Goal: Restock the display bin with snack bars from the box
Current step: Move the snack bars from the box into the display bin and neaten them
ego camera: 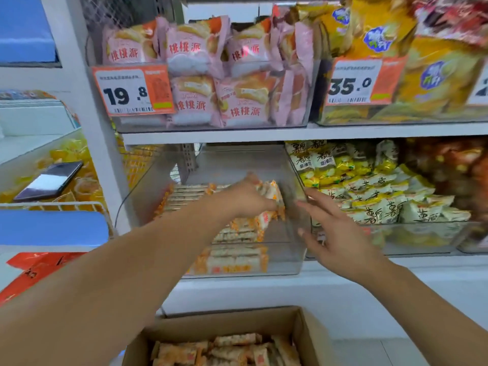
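Clear display bin [295,260], centre frame: left hand [248,199] gripping snack bars [272,196] over stacked rows. Right hand [340,241], fingers [311,207] spread, empty, touching bin edge, probably steadying.

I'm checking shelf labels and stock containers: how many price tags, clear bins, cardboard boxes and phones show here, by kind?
Orange-and-white price tags: 3, namely 19.8, 35.0 and one cut off at the right edge
Clear plastic display bins: at least 5, including the snack-bar bin
Brown cardboard box: 1
Dark flat phone: 1
Total: at least 10

pink cake packs [195,64]; phone [50,180]; price tags [133,89]
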